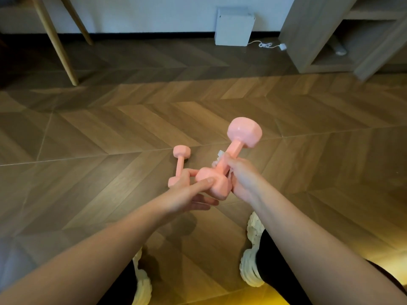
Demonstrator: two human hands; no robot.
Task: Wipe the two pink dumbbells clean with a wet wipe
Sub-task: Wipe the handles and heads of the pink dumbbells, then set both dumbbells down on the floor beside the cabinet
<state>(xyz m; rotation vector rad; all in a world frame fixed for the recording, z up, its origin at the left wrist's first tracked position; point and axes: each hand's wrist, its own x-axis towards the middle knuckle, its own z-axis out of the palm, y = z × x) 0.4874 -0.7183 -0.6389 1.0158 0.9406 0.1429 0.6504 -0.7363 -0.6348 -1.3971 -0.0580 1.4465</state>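
Head view: dumbbell (235,150) gripped between left hand (187,194) and right hand (242,179).

The raised dumbbell (234,151) is above the floor (110,133), the second dumbbell (181,164) lying just left
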